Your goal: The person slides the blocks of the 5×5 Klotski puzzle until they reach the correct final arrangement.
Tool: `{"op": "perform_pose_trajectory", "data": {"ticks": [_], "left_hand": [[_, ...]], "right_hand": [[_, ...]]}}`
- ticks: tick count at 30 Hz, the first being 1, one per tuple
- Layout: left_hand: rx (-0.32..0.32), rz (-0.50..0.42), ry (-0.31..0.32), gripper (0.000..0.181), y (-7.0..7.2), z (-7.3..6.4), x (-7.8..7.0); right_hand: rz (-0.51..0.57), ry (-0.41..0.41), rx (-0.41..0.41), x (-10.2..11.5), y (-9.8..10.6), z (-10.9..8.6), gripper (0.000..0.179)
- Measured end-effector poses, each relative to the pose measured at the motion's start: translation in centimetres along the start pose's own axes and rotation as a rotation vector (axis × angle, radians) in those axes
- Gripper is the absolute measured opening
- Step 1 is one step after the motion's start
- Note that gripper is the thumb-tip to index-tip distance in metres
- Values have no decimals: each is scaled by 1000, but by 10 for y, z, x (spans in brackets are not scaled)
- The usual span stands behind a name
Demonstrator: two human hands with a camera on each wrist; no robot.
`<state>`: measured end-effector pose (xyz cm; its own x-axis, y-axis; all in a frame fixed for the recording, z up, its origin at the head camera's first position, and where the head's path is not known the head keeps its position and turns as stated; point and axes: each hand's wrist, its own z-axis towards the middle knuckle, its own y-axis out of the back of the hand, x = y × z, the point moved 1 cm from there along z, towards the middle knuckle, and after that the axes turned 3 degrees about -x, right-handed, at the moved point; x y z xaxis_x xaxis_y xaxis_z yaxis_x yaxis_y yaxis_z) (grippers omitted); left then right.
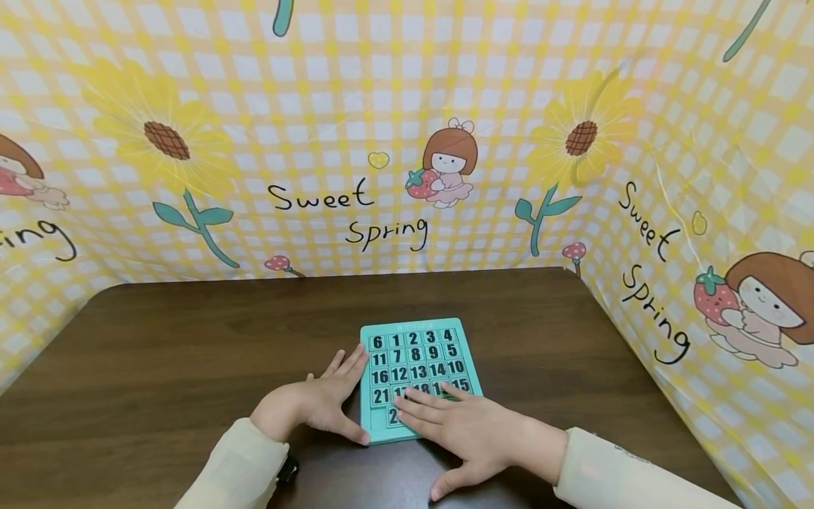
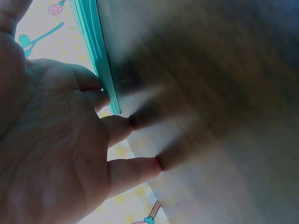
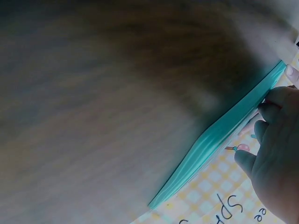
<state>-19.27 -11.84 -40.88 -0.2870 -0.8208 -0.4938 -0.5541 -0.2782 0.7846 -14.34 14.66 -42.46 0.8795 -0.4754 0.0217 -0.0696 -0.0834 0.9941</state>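
A turquoise sliding number puzzle (image 1: 417, 328) lies flat on the dark wooden table, its numbered tiles facing up. Along its left edge rests the left hand (image 1: 327, 399), thumb at the lower left corner and fingers spread up the side. The left wrist view shows that palm (image 2: 51, 135) beside the puzzle's edge (image 2: 100, 56). Over the lower right tiles lies the right hand (image 1: 467, 428), with extended fingers touching the face and hiding part of the bottom rows. At the lower left of the tile grid, a gap shows beside a partly covered tile. In the right wrist view, the fingers (image 3: 275, 121) reach over the puzzle's side.
The brown wooden tabletop (image 1: 222, 339) surrounds the puzzle. A yellow checked cloth (image 1: 331, 92) with flowers and lettering stands behind the table and along its sides. A dark band (image 1: 287, 470) sits at the left wrist.
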Motion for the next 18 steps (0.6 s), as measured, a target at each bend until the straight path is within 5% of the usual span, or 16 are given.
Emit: {"op": "perform_pose_trajectory", "data": {"ticks": [10,18], "left_hand": [[15,2,4,129,-1,2,-1],[19,17,-1,129,-1,4,1]], "right_hand": [[-26,-14,-22,-5,1,-12,96],[-20,-37,-33,-16,8,10,94]]}}
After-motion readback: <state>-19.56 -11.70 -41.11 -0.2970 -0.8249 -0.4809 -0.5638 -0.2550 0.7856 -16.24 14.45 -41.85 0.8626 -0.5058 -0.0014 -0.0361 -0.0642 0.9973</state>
